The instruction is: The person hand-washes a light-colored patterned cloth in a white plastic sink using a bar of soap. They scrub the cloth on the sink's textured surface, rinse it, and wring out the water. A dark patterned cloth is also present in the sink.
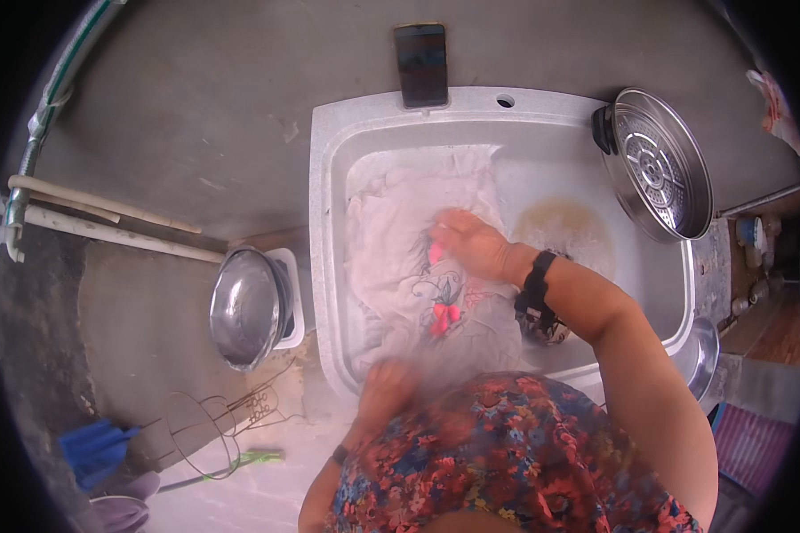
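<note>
A wet pale pink cloth [400, 246] with a red flower design lies spread over the left side of a light grey sink [317, 220]. My right hand [470, 243], blurred, rests palm down on the cloth near its middle, above the flower. At the cloth's near left edge is my left hand [390, 386], also blurred; whether its fingers grip the fabric does not show. A dark bundled thing [540, 323], perhaps cloth, lies in the basin under my right forearm, beside a brownish round patch.
A smartphone [421, 65] leans on the wall at the sink's back rim. A metal steamer pot [660, 166] stands tilted on the right rim. Metal bowls [247, 306] are at the left, near white pipes [120, 230]. A wire rack [203, 433] is lower left.
</note>
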Available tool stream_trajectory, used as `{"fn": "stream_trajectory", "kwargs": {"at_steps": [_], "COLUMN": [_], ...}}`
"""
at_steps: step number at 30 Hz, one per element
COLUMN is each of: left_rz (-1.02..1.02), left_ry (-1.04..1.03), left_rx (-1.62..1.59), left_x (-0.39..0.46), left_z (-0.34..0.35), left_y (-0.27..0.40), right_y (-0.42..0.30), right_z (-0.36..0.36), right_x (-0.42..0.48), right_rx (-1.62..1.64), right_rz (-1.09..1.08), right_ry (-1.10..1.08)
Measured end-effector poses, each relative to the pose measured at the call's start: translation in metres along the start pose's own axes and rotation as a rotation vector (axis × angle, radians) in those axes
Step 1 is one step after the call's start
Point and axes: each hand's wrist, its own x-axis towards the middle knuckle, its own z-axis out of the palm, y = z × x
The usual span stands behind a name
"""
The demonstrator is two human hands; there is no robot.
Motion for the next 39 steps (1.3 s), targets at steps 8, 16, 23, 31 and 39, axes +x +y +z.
{"fn": "stream_trajectory", "kwargs": {"at_steps": [8,16,23,31,39], "left_rz": [-0.007,-0.036,-0.051,-0.057,-0.079], "left_ry": [-0.013,-0.012,-0.047,-0.064,-0.117], "left_rx": [-0.034,-0.13,-0.046,-0.062,-0.125], "left_x": [0.004,0.005,-0.009,-0.004,0.002], "left_z": [0.005,0.002,0.013,0.013,0.007], "left_y": [-0.002,-0.001,-0.004,-0.006,-0.002], "right_y": [-0.064,0.004,-0.006,-0.071,0.024], "right_z": [0.008,0.015,0.017,0.068,0.058], "right_x": [-0.011,0.021,0.03,0.08,0.097], "right_rx": [0.184,0.023,0.035,0.239,-0.046], "right_rz": [-0.286,0.149,-0.126,-0.277,0.035], "right_ry": [-0.184,-0.037,0.001,0.03,0.192]}}
